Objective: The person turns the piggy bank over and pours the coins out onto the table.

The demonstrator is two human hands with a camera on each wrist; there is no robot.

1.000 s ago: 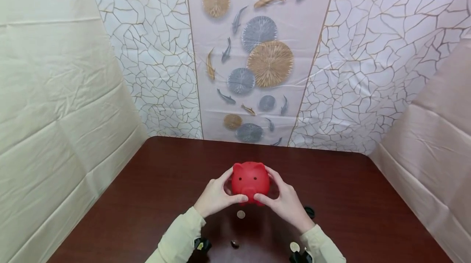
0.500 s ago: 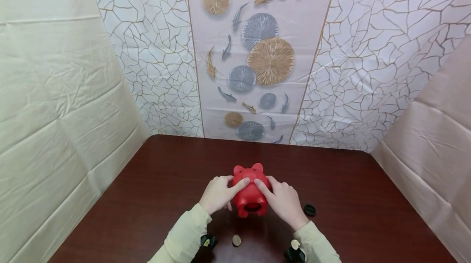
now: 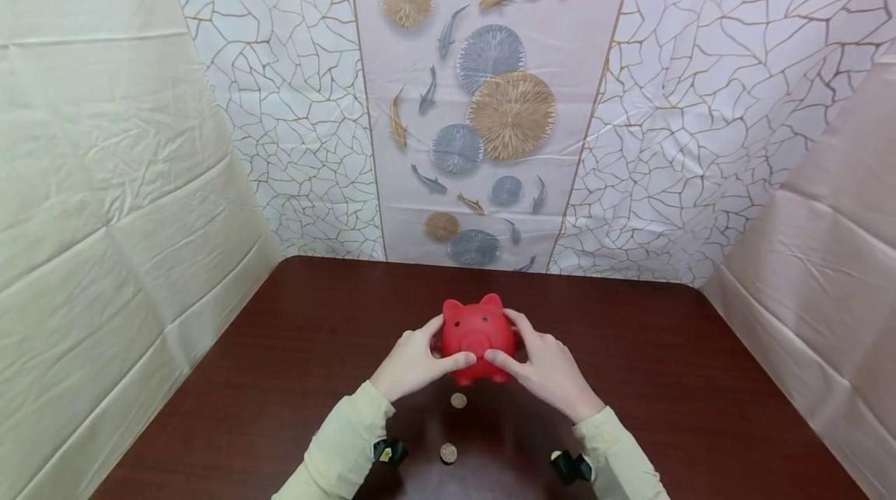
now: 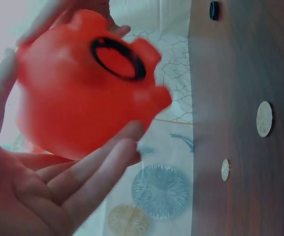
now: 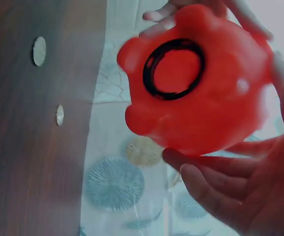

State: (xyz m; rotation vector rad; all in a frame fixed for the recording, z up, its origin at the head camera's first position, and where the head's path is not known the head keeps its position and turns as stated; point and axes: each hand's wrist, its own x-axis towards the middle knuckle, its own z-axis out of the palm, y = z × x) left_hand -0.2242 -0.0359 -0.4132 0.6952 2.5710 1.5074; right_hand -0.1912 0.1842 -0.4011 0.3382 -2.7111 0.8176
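Note:
A red piggy bank is held up over the table between both hands, its face toward the head camera. My left hand grips one side, thumb across the front by the snout. On the other side my right hand grips it in the same way. Underneath, both wrist views show the round opening with a black rim, uncovered. Below the bank, one coin lies on the table, and another coin is closer to the body.
A black round plug is on the dark wooden table. Near the right wrist's black camera, a further coin shows partly. Patterned cloth hangs behind the table, with plain cloth at both sides.
Both hands tipped the piggy bank so its underside opening faced the head camera, then brought its face forward again, slightly higher. The black plug is now hidden in the head view.

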